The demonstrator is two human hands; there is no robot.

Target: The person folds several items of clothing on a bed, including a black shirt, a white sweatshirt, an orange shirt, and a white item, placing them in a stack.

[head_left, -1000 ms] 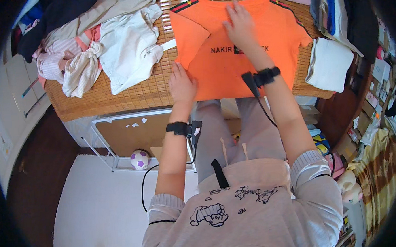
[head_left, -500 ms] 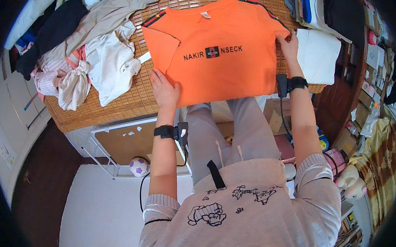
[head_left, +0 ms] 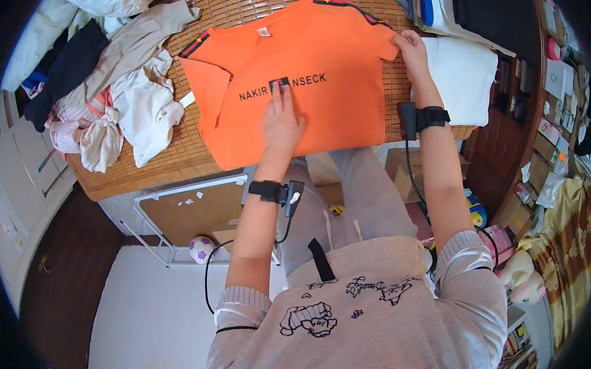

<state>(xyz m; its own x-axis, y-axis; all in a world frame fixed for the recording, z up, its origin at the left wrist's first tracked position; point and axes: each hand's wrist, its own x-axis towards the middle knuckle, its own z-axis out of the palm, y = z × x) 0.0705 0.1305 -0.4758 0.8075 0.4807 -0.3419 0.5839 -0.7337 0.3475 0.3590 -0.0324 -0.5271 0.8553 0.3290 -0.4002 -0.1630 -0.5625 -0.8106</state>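
Saw bamboo mat (head_left: 167, 168) running across top of frame. Logged orange T-shirt (head_left: 331, 106) spread flat on it, upper center, with hem (head_left: 314, 153) at mat's front edge. Noted jumbled clothes pile (head_left: 119, 63) upper left, folded white cloth (head_left: 464, 85) upper right, near shirt. Marked left hand (head_left: 282, 126) upper center, open, with extended fingers (head_left: 278, 102) resting on chest print (head_left: 309, 81). Marked right hand (head_left: 414, 54) upper right of center, gripping shirt's sleeve (head_left: 386, 46) by its edge. Spotted small white neck tag (head_left: 264, 32), upper center.

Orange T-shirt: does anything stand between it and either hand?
Nothing visible: the left hand lies on the front of the orange T-shirt, and the right hand pinches its sleeve edge. The folded white cloth lies to the right, not between.
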